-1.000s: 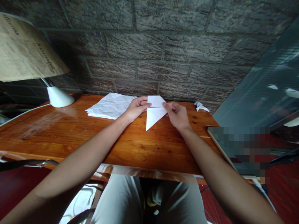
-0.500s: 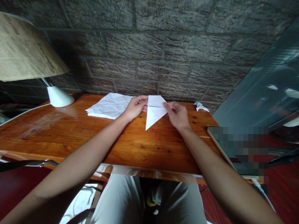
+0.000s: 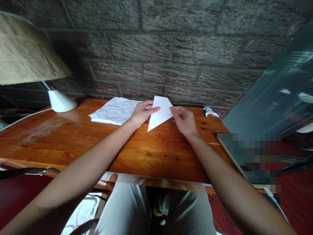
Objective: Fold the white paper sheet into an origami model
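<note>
Between my two hands is a folded white sheet of paper (image 3: 160,114), kite-like in outline, its lower point aimed down and left. My left hand (image 3: 142,113), with a ring on one finger, grips the paper's left edge; the thumb lies across its front and the fingers are partly behind it. At the right corner my right hand (image 3: 184,119) pinches the paper between thumb and curled fingers. The paper is held above the wooden table (image 3: 156,153), toward its back edge. Its rear side is hidden from me.
A stack of creased white paper (image 3: 113,111) lies left of my left hand. The white-based lamp (image 3: 61,101) stands farther left. A small folded paper piece (image 3: 210,111) sits back right. A flat, partly pixelated device (image 3: 234,156) rests at the right edge. A brick wall (image 3: 156,58) rises behind.
The paper has tilted, its lower tip shifting left and up. My left thumb has come over the front, and the horizontal fold gap that showed before is mostly closed.
</note>
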